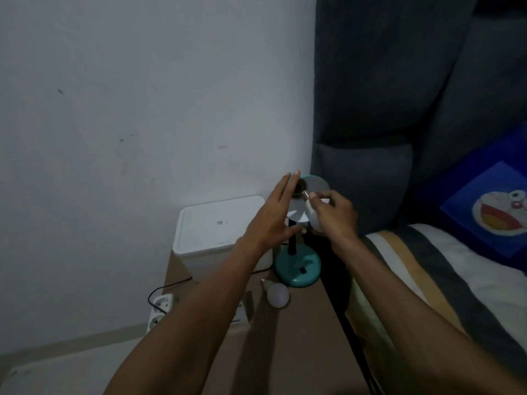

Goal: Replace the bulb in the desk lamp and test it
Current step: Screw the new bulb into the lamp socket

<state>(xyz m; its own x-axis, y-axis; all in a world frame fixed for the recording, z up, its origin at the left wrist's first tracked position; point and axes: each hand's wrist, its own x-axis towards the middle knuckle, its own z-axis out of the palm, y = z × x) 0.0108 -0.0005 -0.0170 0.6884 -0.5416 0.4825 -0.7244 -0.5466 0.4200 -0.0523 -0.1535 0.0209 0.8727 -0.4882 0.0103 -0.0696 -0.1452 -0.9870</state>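
Note:
A teal desk lamp stands on a brown table, its round base point(298, 267) near the table's right edge and its shade point(316, 185) tipped toward me, the dark socket showing inside. My right hand point(335, 213) grips a white bulb point(315, 216) with its metal screw cap pointing at the socket, just short of it. My left hand point(275, 212) rests against the shade's left rim with fingers spread, thumb under the shade. A second white bulb point(276, 293) lies on the table in front of the base.
A white lidded box point(216, 226) sits at the table's back left against the wall. A white power strip point(159, 309) with a black cable lies on the floor at left. A bed with a striped cover point(422, 280) and a dark headboard borders the table's right side.

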